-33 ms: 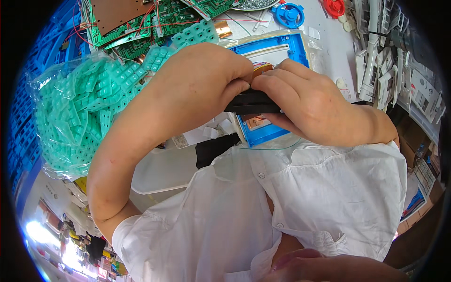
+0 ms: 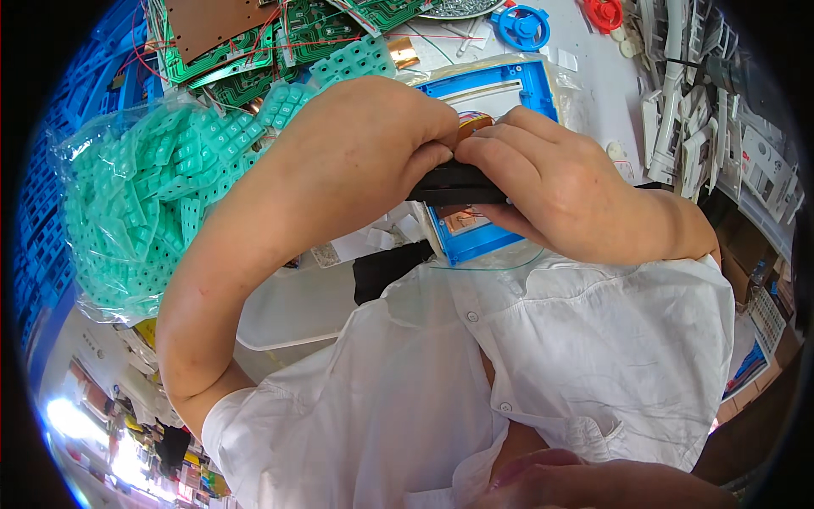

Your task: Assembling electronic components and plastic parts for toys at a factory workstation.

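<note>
A black plastic part (image 2: 455,184) with a slotted, bar-like edge is held above a blue plastic casing (image 2: 538,92). My left hand (image 2: 381,131) is closed at its left end, thumb and fingers pinched together near the top. My right hand (image 2: 555,182) grips the other end, fingertips over the top and thumb below. Both sets of fingertips nearly meet, beside a small brown piece (image 2: 475,125) with thin coloured wires. What the fingertips pinch there is hidden. Below the black part, a copper-coloured piece (image 2: 464,221) shows inside the casing.
A clear bag of green rubber keypads (image 2: 144,212) lies at the left. Green circuit boards (image 2: 305,34) with red wires are stacked behind it. A blue ring part (image 2: 520,28) and red ring part (image 2: 603,12) sit far back. White plastic parts (image 2: 678,110) crowd the right.
</note>
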`<action>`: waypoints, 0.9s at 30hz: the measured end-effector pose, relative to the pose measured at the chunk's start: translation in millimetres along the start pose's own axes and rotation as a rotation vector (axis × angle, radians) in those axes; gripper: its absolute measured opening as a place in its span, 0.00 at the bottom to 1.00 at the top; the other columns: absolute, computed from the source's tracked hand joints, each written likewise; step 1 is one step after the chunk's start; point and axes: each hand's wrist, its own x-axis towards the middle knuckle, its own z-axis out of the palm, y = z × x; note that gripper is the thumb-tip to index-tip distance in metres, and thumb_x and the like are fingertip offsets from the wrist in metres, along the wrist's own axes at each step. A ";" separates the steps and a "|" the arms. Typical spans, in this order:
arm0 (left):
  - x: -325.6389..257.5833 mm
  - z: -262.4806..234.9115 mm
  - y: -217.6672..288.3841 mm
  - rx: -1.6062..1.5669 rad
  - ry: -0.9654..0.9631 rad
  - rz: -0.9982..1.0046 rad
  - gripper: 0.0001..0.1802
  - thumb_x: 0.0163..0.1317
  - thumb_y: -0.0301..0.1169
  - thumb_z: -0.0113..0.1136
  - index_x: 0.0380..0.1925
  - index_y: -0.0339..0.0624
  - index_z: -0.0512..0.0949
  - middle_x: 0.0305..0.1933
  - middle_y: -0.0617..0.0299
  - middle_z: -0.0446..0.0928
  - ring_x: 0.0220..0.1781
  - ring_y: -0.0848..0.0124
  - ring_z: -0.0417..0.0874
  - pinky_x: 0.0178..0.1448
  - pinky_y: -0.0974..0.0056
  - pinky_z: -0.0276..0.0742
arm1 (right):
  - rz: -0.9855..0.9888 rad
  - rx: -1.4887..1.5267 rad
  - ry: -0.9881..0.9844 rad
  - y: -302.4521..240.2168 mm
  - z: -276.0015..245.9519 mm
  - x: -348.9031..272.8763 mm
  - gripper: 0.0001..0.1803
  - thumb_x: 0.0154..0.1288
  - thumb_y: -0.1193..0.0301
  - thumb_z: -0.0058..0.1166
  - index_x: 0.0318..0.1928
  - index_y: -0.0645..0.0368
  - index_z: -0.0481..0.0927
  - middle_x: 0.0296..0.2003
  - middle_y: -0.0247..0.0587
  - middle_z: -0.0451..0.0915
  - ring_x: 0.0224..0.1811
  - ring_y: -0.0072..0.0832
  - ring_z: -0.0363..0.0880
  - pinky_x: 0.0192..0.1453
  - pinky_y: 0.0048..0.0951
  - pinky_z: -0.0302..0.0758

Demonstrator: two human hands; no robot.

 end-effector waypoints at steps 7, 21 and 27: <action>-3.4 3.4 0.4 0.050 0.002 -0.022 0.06 0.63 0.28 0.66 0.34 0.36 0.81 0.28 0.48 0.79 0.32 0.48 0.81 0.37 0.51 0.74 | -0.013 -0.053 -0.028 -1.6 -3.2 2.1 0.21 0.55 0.65 0.68 0.44 0.63 0.76 0.39 0.42 0.79 0.46 0.38 0.80 0.47 0.34 0.82; -3.8 8.6 -3.3 -0.045 0.059 0.080 0.07 0.61 0.25 0.65 0.27 0.36 0.78 0.23 0.52 0.77 0.25 0.54 0.77 0.31 0.57 0.71 | -0.077 -0.181 0.005 -5.0 -0.5 1.2 0.17 0.56 0.69 0.65 0.44 0.62 0.78 0.42 0.39 0.81 0.48 0.35 0.81 0.43 0.28 0.84; -4.4 13.7 -3.9 -0.039 0.115 0.109 0.06 0.60 0.25 0.65 0.28 0.36 0.78 0.23 0.51 0.76 0.25 0.53 0.76 0.31 0.56 0.71 | -0.077 -0.153 -0.007 -3.2 -0.9 2.1 0.17 0.56 0.70 0.65 0.45 0.61 0.79 0.43 0.39 0.81 0.49 0.35 0.81 0.43 0.29 0.84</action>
